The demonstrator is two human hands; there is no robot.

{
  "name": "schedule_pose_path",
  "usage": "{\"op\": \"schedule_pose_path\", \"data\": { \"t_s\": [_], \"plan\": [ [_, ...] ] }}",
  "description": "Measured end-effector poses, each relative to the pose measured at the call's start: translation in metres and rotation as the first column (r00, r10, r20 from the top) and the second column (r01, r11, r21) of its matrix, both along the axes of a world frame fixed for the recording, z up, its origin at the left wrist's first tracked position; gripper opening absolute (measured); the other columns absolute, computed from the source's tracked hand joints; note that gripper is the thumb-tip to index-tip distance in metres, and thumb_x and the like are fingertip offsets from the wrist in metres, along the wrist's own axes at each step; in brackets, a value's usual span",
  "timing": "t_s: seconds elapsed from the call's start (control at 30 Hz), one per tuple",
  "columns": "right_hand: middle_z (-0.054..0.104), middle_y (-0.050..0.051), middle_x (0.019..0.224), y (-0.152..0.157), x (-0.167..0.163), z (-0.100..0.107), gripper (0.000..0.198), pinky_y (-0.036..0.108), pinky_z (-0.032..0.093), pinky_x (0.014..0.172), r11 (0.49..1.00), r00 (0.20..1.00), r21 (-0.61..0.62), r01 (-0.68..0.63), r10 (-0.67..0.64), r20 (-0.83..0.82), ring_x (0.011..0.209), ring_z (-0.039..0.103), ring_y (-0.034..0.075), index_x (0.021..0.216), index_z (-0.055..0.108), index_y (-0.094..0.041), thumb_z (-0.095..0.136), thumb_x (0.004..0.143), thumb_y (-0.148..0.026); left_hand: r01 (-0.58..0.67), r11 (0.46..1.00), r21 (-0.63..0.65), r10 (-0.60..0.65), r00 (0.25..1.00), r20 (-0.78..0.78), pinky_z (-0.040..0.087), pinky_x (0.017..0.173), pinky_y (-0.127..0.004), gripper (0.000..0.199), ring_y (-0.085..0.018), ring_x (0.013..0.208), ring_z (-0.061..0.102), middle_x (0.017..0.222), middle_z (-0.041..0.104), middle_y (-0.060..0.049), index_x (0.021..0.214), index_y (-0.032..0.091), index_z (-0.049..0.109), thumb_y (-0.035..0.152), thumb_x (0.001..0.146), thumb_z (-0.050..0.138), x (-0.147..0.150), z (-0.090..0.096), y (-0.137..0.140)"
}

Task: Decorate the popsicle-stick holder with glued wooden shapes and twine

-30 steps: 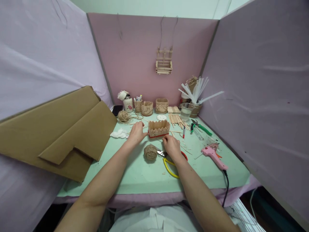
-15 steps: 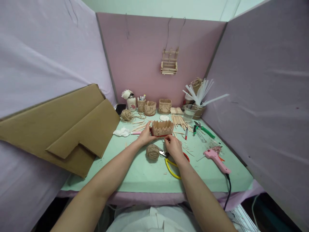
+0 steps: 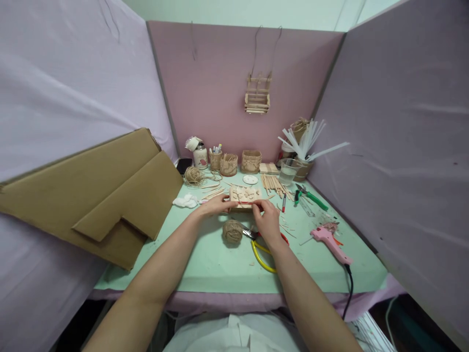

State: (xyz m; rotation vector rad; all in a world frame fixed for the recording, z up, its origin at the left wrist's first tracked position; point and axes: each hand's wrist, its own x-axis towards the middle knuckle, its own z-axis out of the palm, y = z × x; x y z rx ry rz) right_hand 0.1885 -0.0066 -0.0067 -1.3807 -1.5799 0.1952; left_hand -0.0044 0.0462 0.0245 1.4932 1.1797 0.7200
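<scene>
A small craft box [image 3: 245,194] with pale wooden decorations and a red strip lies tilted, one decorated side turned up. My left hand [image 3: 217,204] grips its left end, the thumb along the near edge. At the near right corner, my right hand [image 3: 266,219] pinches the edge by the red strip. Just in front sits a ball of twine [image 3: 232,231]. Scissors [image 3: 264,255] with yellow and red handles lie beneath my right wrist, their blades beside the ball.
A pink glue gun [image 3: 331,244] and green-handled pliers [image 3: 315,199] lie to the right. Wooden sticks [image 3: 273,185] are spread behind the box, near a cup of water [image 3: 288,171]. Folded cardboard [image 3: 120,195] leans at the left. A small stick rack [image 3: 257,95] hangs on the back wall.
The box has been tipped over, so its jagged rim no longer faces up and its decorated side shows. My left hand has shifted slightly down its left end.
</scene>
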Motion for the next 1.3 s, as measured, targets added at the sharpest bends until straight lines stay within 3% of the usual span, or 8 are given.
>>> {"op": "schedule_pose_path", "data": {
  "t_s": [0.27, 0.5, 0.6, 0.7, 0.8, 0.97, 1.1, 1.3],
  "plan": [
    [0.068, 0.005, 0.089, 0.005, -0.002, 0.005, 0.022, 0.034, 0.03, 0.08, 1.0, 0.995, -0.018, 0.023, -0.022, 0.093, 0.085, 0.057, 0.02, 0.088, 0.068, -0.021, 0.046, 0.089, -0.027, -0.066, 0.995, -0.079, 0.062, 0.997, -0.049, 0.047, 0.06, -0.024, 0.04, -0.02, 0.068, 0.065, 0.06, 0.068, -0.005, 0.075, 0.015, 0.071, 0.05, 0.056, 0.079, -0.002, 0.002, 0.001],
    [0.071, 0.004, 0.091, 0.01, -0.002, 0.025, 0.017, 0.033, 0.029, 0.076, 0.983, 0.979, -0.181, 0.019, 0.018, 0.201, 0.09, 0.059, 0.022, 0.088, 0.068, -0.023, 0.051, 0.086, -0.021, -0.099, 0.995, -0.009, 0.092, 0.951, -0.297, 0.045, 0.056, -0.027, 0.045, -0.022, 0.06, 0.063, 0.056, 0.065, -0.006, 0.07, 0.014, 0.071, 0.058, 0.059, 0.074, -0.009, 0.002, 0.005],
    [0.072, 0.005, 0.091, 0.014, -0.001, 0.033, 0.016, 0.033, 0.03, 0.075, 0.979, 0.978, -0.199, 0.033, 0.01, 0.209, 0.086, 0.06, 0.022, 0.093, 0.066, -0.022, 0.053, 0.084, -0.02, -0.112, 0.976, 0.185, 0.174, 0.914, -0.367, 0.045, 0.059, -0.028, 0.046, -0.022, 0.065, 0.062, 0.068, 0.069, -0.007, 0.081, 0.015, 0.072, 0.055, 0.059, 0.074, -0.012, 0.011, 0.006],
    [0.072, 0.003, 0.087, 0.022, 0.001, 0.039, 0.013, 0.032, 0.031, 0.074, 0.98, 0.973, -0.198, 0.02, 0.027, 0.23, 0.083, 0.06, 0.021, 0.084, 0.065, -0.023, 0.053, 0.083, -0.021, -0.051, 0.886, 0.46, 0.263, 0.874, -0.409, 0.044, 0.067, -0.029, 0.039, -0.022, 0.076, 0.061, 0.083, 0.069, -0.007, 0.09, 0.017, 0.071, 0.045, 0.064, 0.073, -0.009, 0.03, 0.007],
    [0.071, 0.003, 0.086, 0.031, 0.002, 0.041, 0.013, 0.032, 0.03, 0.072, 0.975, 0.966, -0.221, 0.015, 0.043, 0.255, 0.083, 0.059, 0.021, 0.077, 0.065, -0.023, 0.053, 0.082, -0.021, 0.105, 0.83, 0.548, 0.209, 0.852, -0.48, 0.043, 0.071, -0.029, 0.021, -0.021, 0.078, 0.058, 0.082, 0.066, -0.005, 0.082, 0.019, 0.072, 0.032, 0.065, 0.071, 0.005, 0.049, 0.009],
    [0.069, 0.005, 0.087, 0.041, 0.0, 0.039, 0.014, 0.031, 0.03, 0.07, 0.976, 0.964, -0.213, 0.036, 0.023, 0.267, 0.087, 0.057, 0.021, 0.078, 0.066, -0.022, 0.053, 0.082, -0.02, 0.28, 0.842, 0.461, 0.034, 0.825, -0.564, 0.039, 0.062, -0.026, 0.01, -0.017, 0.065, 0.054, 0.067, 0.063, -0.002, 0.069, 0.019, 0.071, 0.019, 0.062, 0.064, 0.029, 0.05, 0.013],
    [0.068, 0.005, 0.088, 0.042, -0.001, 0.035, 0.015, 0.031, 0.029, 0.072, 0.979, 0.964, -0.2, 0.034, 0.021, 0.264, 0.086, 0.057, 0.02, 0.079, 0.067, -0.021, 0.052, 0.083, -0.022, 0.251, 0.859, 0.446, 0.02, 0.855, -0.518, 0.037, 0.058, -0.025, 0.012, -0.015, 0.062, 0.055, 0.064, 0.065, 0.0, 0.065, 0.018, 0.068, 0.02, 0.066, 0.057, 0.031, 0.036, 0.016],
    [0.069, 0.004, 0.09, 0.041, -0.003, 0.03, 0.016, 0.031, 0.029, 0.074, 0.978, 0.972, -0.206, -0.014, 0.062, 0.227, 0.089, 0.058, 0.019, 0.082, 0.067, -0.022, 0.051, 0.084, -0.022, 0.252, 0.813, 0.525, 0.014, 0.892, -0.451, 0.039, 0.063, -0.025, 0.014, -0.016, 0.073, 0.058, 0.076, 0.066, -0.001, 0.072, 0.018, 0.069, 0.027, 0.074, 0.059, 0.026, 0.027, 0.018]
  ]
}}
